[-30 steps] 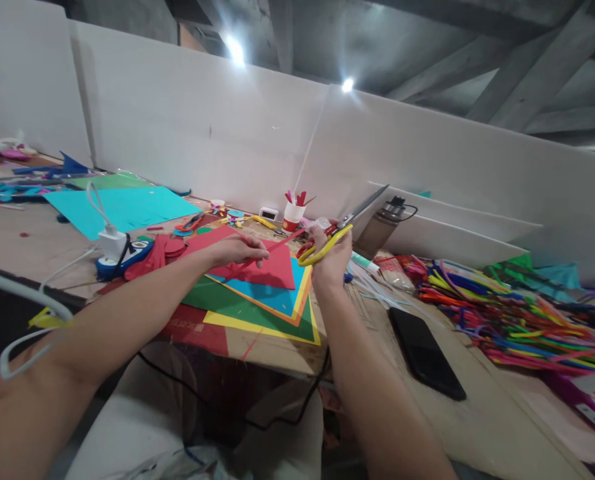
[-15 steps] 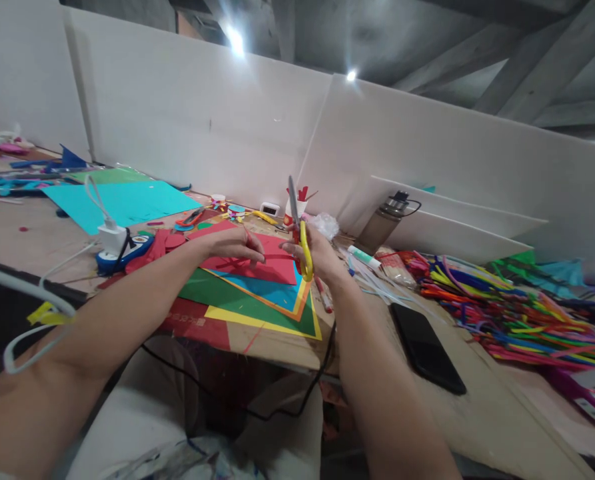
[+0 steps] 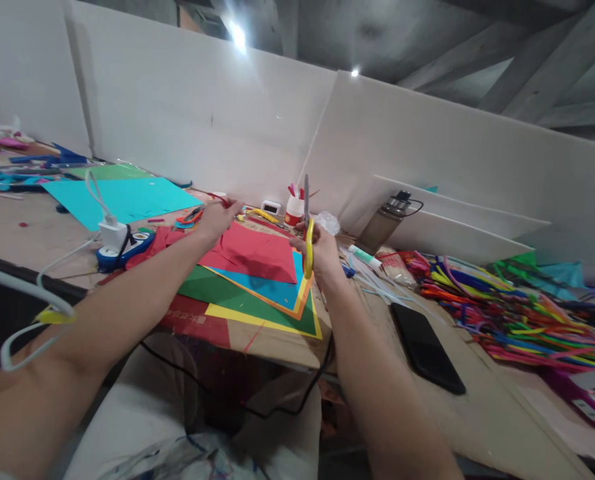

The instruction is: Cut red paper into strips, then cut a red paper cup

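Clock directions run from the middle of the red sheet (image 3: pixel 262 255), with twelve at the far side of the tabletop (image 3: pixel 477 420). The left hand (image 3: pixel 223 217) is at eleven, raised above the sheet's far-left part. Its fingers are drawn in narrow, with a thin red strip (image 3: pixel 219 196) at them; the exact grip is too small to make out. The right hand (image 3: pixel 323 248) is at three, closed around the yellow handles of the scissors (image 3: pixel 309 250), whose blades point upward. They are seen nearly edge-on, so how far they part cannot be told.

Under the red sheet, blue, orange, green and yellow sheets stick out between four and seven. The paper cup (image 3: pixel 295 210) with red sticks is at one, beyond the scissors. The bottle (image 3: pixel 384 223) leans at two, the black phone (image 3: pixel 426 348) lies at four, and the cyan sheet (image 3: pixel 127 201) is at ten.
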